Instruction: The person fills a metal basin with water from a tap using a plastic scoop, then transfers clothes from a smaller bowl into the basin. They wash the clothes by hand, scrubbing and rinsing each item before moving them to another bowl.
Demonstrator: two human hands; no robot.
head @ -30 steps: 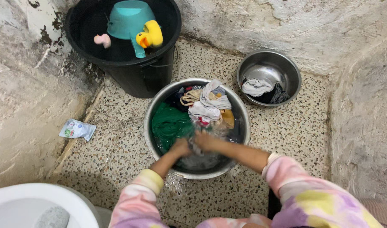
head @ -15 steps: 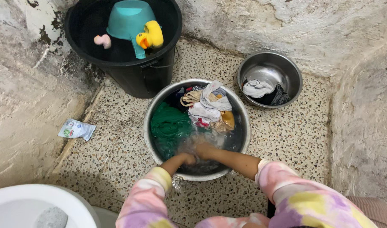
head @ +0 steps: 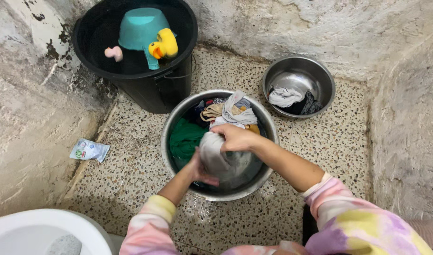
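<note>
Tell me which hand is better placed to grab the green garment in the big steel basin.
Left, probably. The left hand grips the grey wet cloth right beside the green garment; the right hand is farther away.

— What sort of room is this?

— A cramped corner with rough plastered walls (head: 348,28), grey-white and stained; on the left wall (head: 23,94) dark patches show where the coating has flaked.

— And the floor?

— Speckled terrazzo tiles (head: 329,146) with visible joints, wet in places.

— What stands around?

— A black bucket (head: 145,82) sits in the far left corner, holding water, an upturned teal scoop (head: 141,28), a yellow toy duck (head: 164,43) and a small pink thing (head: 114,53). A white sachet (head: 89,150) lies by the left wall. At the lower left, the curved rim of a white fixture (head: 42,226) shows.

— Light?

— Even and soft, no hard shadows.
</note>
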